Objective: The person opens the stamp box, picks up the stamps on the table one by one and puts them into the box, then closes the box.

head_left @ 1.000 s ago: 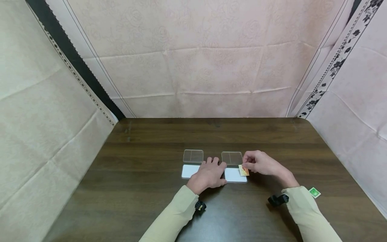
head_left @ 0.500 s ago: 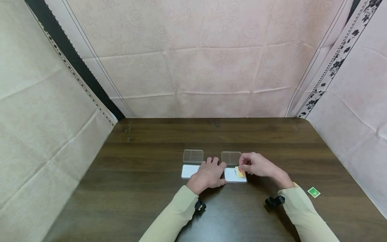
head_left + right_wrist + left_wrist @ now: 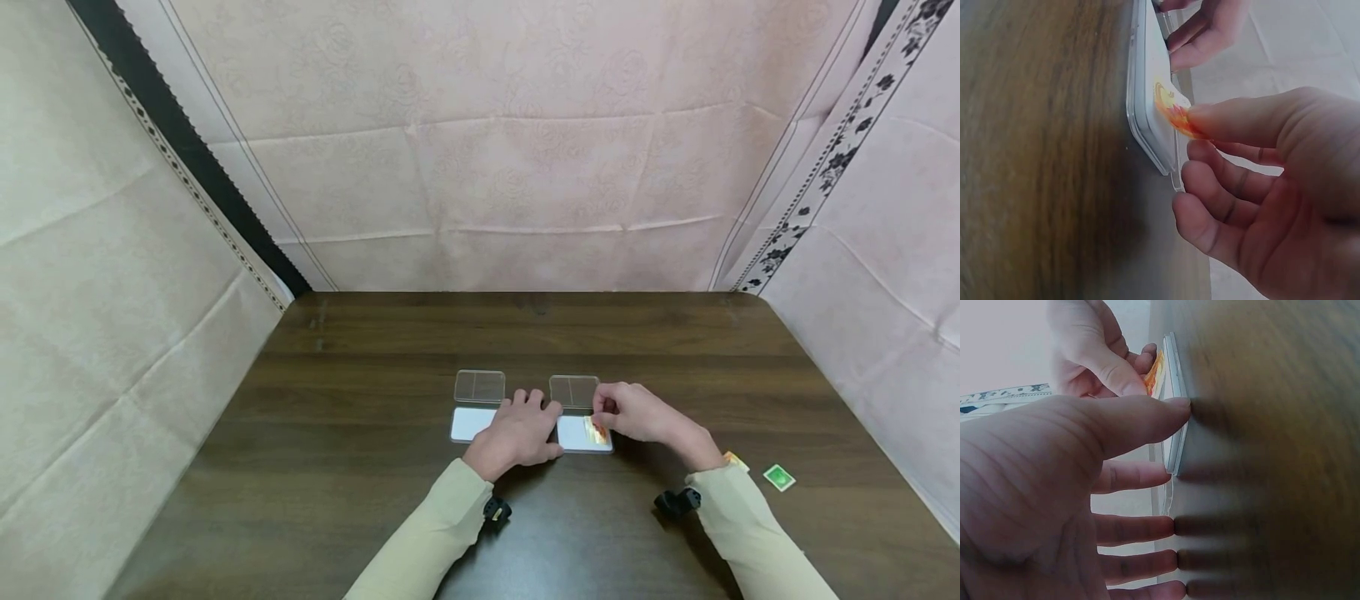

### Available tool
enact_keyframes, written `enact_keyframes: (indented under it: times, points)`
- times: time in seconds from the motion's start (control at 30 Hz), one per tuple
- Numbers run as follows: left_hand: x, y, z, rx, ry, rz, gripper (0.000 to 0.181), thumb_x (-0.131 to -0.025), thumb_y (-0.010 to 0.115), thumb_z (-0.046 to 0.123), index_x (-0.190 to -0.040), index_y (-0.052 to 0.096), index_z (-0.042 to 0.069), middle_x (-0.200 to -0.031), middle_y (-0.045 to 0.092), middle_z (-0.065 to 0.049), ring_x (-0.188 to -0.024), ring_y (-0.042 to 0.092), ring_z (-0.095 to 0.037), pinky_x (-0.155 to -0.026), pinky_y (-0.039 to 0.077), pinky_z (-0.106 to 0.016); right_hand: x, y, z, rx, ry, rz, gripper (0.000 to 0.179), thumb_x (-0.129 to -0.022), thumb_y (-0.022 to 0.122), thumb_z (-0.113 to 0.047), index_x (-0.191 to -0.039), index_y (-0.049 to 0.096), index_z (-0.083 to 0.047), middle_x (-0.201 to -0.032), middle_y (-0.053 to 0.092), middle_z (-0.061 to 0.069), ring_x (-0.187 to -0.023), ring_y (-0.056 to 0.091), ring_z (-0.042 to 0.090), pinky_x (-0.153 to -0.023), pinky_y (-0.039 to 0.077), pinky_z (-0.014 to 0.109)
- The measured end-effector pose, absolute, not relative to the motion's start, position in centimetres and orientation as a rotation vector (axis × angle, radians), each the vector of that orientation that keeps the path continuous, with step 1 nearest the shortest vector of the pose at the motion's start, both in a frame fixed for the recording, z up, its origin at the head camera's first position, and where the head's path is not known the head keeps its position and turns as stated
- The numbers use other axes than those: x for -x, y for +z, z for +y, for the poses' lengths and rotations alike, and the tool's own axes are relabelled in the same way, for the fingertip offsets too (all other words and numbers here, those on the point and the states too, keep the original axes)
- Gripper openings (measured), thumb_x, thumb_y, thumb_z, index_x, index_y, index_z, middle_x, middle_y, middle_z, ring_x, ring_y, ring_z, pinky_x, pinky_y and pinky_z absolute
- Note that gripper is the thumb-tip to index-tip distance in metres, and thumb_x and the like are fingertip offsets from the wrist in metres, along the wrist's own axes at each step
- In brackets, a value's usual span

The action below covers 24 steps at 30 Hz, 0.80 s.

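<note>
Two hinged cases with clear lids folded back lie side by side: a left case [image 3: 468,424] and a right case [image 3: 576,440], both with white inner faces. My right hand [image 3: 639,413] pinches an orange-and-yellow sticker [image 3: 1175,112] between thumb and index finger. In the right wrist view, the sticker bends against the white face of the right case. My left hand [image 3: 521,431] rests between the cases with fingers stretched out. Its thumb [image 3: 1169,419] touches the right case's near edge, and its index finger reaches the far side. Part of the left case is covered by this hand.
A green square with a white border [image 3: 779,477] lies on the brown table [image 3: 360,500] to the right. Beside the right sleeve, an orange-and-yellow piece [image 3: 735,460] is partly hidden. Pale cloths [image 3: 510,167] hang around the table's back and sides.
My right hand has shifted slightly left and brought the sticker down onto the right case's white face. The orange-and-yellow piece beside the sleeve has come into view. My left hand stays put.
</note>
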<state>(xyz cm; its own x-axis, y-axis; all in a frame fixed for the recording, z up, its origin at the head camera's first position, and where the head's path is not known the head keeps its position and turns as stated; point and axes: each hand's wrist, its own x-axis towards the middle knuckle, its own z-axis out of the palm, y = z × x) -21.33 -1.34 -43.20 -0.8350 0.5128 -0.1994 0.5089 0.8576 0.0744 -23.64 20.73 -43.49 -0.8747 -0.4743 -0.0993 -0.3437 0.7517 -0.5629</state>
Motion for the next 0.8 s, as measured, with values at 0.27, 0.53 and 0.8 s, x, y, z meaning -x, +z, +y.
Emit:
enact_keyframes:
  times: [0.27, 0.53, 0.8]
  points:
    - [21.33, -43.08, -1.36, -0.773, 0.044, 2.81, 0.057, -0.091, 0.063, 0.053, -0.137, 0.051, 0.023, -0.139, 0.049, -0.008, -0.119, 0.046, -0.027, -0.101, 0.042, -0.045, 23.51, -43.57, 20.32, 0.602, -0.788, 2.693, 0.011, -0.092, 0.067, -0.013, -0.084, 0.059, -0.014, -0.07, 0.053, -0.001, -0.059, 0.048, 0.013, -0.053, 0.039, 0.025]
    - [21.24, -42.97, -1.38, -0.774, 0.036, 2.814, 0.057, -0.091, 0.063, 0.052, -0.138, 0.05, 0.023, -0.138, 0.05, -0.007, -0.118, 0.046, -0.026, -0.099, 0.042, -0.045, 23.55, -43.91, 20.27, 0.61, -0.771, 2.71, 0.012, -0.092, 0.068, -0.014, -0.084, 0.059, -0.014, -0.069, 0.053, -0.002, -0.059, 0.048, 0.013, -0.052, 0.039, 0.025]
    - [21.22, -42.85, -1.39, -0.783, 0.033, 2.811, 0.058, -0.091, 0.063, 0.052, -0.138, 0.05, 0.022, -0.138, 0.049, -0.008, -0.118, 0.046, -0.026, -0.099, 0.043, -0.045, 23.46, -43.95, 20.19, 0.605, -0.751, 2.714, 0.011, -0.091, 0.069, -0.015, -0.086, 0.059, -0.014, -0.07, 0.053, -0.001, -0.059, 0.048, 0.013, -0.053, 0.039, 0.025]
